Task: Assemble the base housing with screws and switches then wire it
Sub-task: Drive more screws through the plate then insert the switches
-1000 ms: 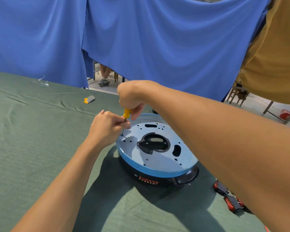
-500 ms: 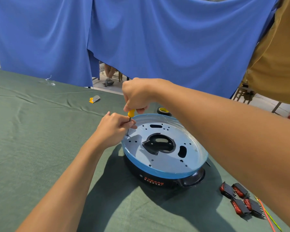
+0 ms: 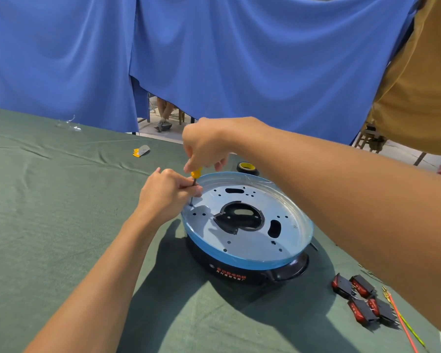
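The round base housing (image 3: 250, 247), black below with a blue-filmed metal plate on top, lies on the green cloth at centre. My right hand (image 3: 206, 145) grips the yellow handle of a screwdriver (image 3: 196, 173) held upright over the plate's left rim. My left hand (image 3: 168, 193) pinches the screwdriver's shaft just above the tip, which stands on a hole at the plate's edge. Any screw under the tip is too small to make out. Several black and red rocker switches (image 3: 362, 299) lie at the lower right beside red and yellow wires (image 3: 402, 324).
A roll of black tape with a yellow core (image 3: 247, 168) sits just behind the housing. A small yellow and grey scrap (image 3: 141, 151) lies on the green tablecloth (image 3: 49, 212) further back. Blue curtains hang behind the table, and a person in an ochre shirt (image 3: 423, 80) stands at right.
My hands have stayed on the screwdriver at the same spot on the plate. The camera has shifted, so the switches and wires at the lower right show more fully.
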### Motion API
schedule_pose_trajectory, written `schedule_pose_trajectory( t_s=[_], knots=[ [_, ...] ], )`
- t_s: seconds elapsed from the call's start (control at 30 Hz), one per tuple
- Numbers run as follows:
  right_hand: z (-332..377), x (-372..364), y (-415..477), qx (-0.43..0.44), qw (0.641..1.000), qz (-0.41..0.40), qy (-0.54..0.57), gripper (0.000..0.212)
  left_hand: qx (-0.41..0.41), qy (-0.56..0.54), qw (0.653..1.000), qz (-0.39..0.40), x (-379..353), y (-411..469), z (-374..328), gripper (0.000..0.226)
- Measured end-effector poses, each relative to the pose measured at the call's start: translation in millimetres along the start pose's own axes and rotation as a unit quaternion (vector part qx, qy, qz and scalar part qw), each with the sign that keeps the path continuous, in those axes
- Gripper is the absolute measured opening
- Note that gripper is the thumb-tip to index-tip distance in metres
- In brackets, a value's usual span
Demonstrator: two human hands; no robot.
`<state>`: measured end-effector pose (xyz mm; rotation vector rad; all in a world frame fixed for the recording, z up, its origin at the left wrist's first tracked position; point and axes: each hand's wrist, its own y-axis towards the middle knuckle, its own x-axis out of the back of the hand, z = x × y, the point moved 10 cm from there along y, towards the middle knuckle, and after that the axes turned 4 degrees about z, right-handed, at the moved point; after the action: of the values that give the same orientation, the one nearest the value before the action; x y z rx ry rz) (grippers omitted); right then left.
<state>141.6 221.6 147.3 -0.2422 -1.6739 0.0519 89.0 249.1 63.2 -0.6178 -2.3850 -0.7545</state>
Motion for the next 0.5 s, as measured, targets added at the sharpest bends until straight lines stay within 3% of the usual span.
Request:
schedule_pose_trajectory(
  t_s=[0.13, 0.27, 0.5],
  knots=[
    [9.8, 3.1, -2.0, 0.044, 0.999, -0.011, -0.027, 0.006, -0.003, -0.020, 0.999, 0.028, -4.1, 1.3, 1.3, 0.013],
    [13.4, -2.3, 3.4, 0.040, 0.999, -0.013, -0.022, 0.025, -0.007, -0.027, 0.999, 0.030, -5.3, 0.3, 1.8, 0.014],
    [10.7, -5.9, 13.7, 0.002, 1.000, 0.010, 0.008, 0.028, -0.013, -0.025, 0.999, 0.023, -4.4, -0.2, 2.3, 0.016]
  ],
)
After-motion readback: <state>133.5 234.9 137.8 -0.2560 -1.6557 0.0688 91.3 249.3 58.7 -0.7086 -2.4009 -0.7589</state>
